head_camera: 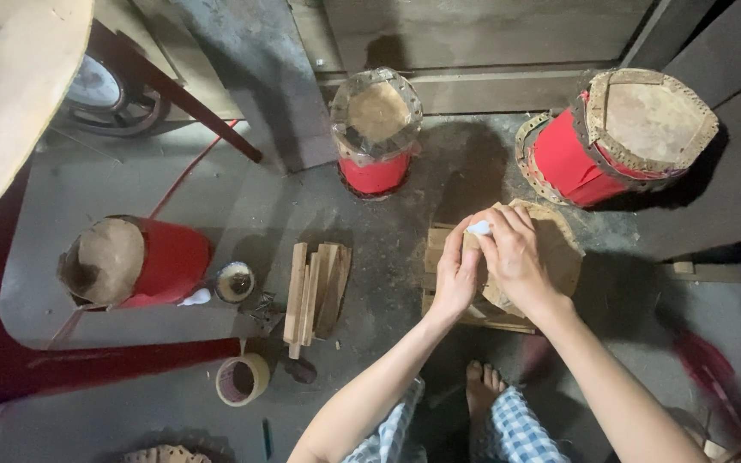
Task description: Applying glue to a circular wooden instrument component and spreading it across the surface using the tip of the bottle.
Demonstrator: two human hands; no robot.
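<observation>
- We press the left hand (456,279) and right hand (512,257) together, pinching a white piece (478,228) against the hide disc (559,253) on a wood block (436,249).
- Three red drums (376,129) already carry hides; this disc remains unmounted.

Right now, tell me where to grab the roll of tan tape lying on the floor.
Take the roll of tan tape by its outer rim, coming from straight above. It lies flat with the open core upward, so one finger could likely hook inside the core.
</observation>
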